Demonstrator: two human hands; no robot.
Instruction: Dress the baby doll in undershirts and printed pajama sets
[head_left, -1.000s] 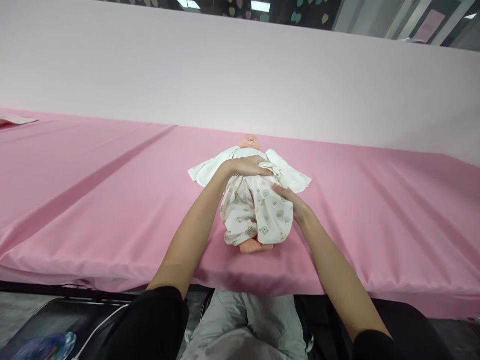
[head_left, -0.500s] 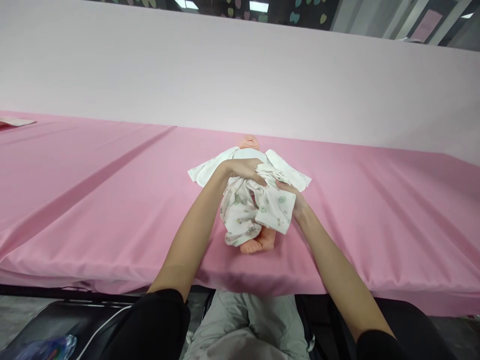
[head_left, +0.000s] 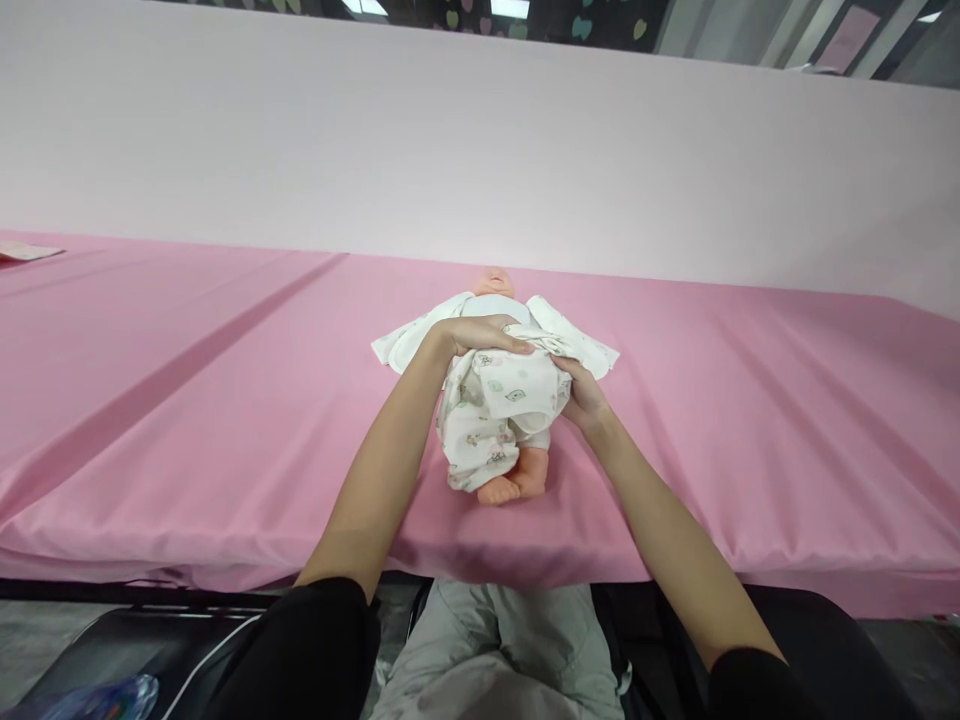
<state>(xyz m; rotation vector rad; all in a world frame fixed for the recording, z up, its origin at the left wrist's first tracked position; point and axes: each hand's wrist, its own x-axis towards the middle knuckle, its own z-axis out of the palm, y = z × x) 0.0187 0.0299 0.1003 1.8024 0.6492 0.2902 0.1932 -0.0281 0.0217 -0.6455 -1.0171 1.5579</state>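
Note:
A baby doll (head_left: 495,282) lies on its back on the pink-covered table, head away from me and bare feet (head_left: 512,488) toward me. It wears a pale top with its sleeves (head_left: 424,328) spread to both sides. White baby pants (head_left: 517,388) with a small print are bunched over its middle; one leg of them covers the doll's leg on the left. My left hand (head_left: 491,334) grips the gathered cloth from above, fingers closed. My right hand (head_left: 585,392) pinches the pants at their right side, with some fingers hidden behind the cloth.
The pink sheet (head_left: 225,420) covers the wide table, with creases and a front edge near my lap. A white partition (head_left: 465,150) rises behind it. A flat paper-like item (head_left: 28,251) lies at the far left. Black chairs (head_left: 135,650) stand under the front edge.
The loose right part of the pants has shifted left and gathered up, showing more of the doll's leg on the right. My right hand moved slightly left; my left hand stayed nearly in place.

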